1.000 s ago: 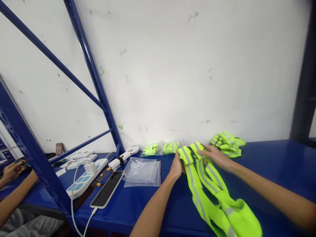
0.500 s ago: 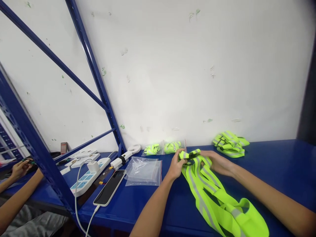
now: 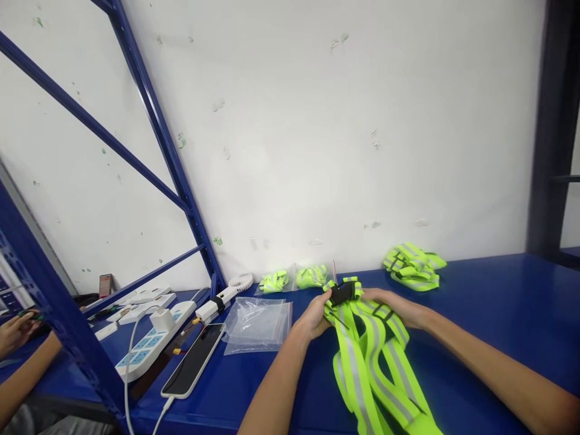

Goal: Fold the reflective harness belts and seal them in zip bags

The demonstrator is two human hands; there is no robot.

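Between my two hands hangs a neon yellow-green reflective vest [image 3: 356,356] made of straps with silver stripes. My left hand [image 3: 316,314] grips its upper end on the left, beside a black buckle [image 3: 343,293]. My right hand [image 3: 396,305] is closed on the straps at the right of the buckle, its fingertips partly hidden behind them. The straps trail down toward the front edge of the blue table [image 3: 480,338]. Behind my right hand, against the wall, lies another bundled reflective vest [image 3: 413,266].
Clear plastic bags [image 3: 258,326] lie left of my hands; two bagged yellow-green bundles [image 3: 310,277] sit by the wall. Further left are a phone [image 3: 194,361], a power strip [image 3: 156,341], a small fan [image 3: 240,282] and a blue rack post [image 3: 58,302]. A co-worker's hand [image 3: 16,332] is beyond it.
The vest's top has turned so the black buckle now faces me between my hands. Its straps hang straighter and lower. The view has shifted slightly right.
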